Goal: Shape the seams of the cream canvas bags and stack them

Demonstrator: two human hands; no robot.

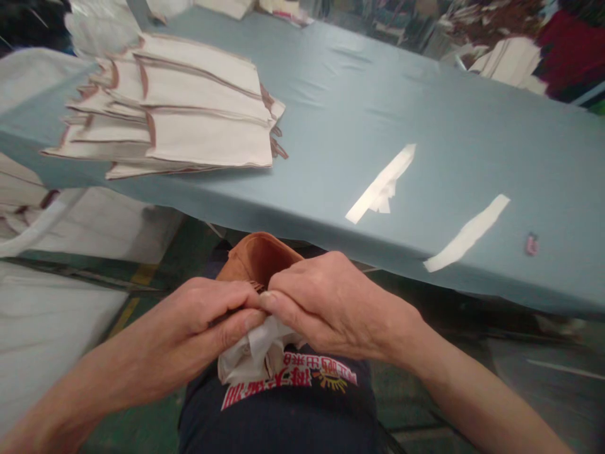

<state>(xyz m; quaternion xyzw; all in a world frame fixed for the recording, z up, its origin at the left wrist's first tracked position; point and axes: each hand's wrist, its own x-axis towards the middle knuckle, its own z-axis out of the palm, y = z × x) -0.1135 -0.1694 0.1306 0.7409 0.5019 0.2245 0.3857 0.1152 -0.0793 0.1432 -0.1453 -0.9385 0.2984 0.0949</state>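
In front of my body I hold a brown-and-white cloth bag (259, 255). Its orange-brown part curves open like a pouch above my knuckles, while white cloth is bunched below. My left hand (215, 315) pinches the bag's edge between thumb and fingers. Close against it, my right hand (326, 302) grips the same edge, thumb tip near the left fingertips. What lies between the fingers is mostly hidden. On the table beyond is a stack of cream cloth bags (208, 135) with brown edging and small brown loops.
The blue-grey covered table (321, 170) runs across the view, its near edge just past my hands. Two pale strips, a left strip (382, 183) and a right strip (467, 233), lie on it near a small pink object (532, 244). White sacks (47, 328) stand at left.
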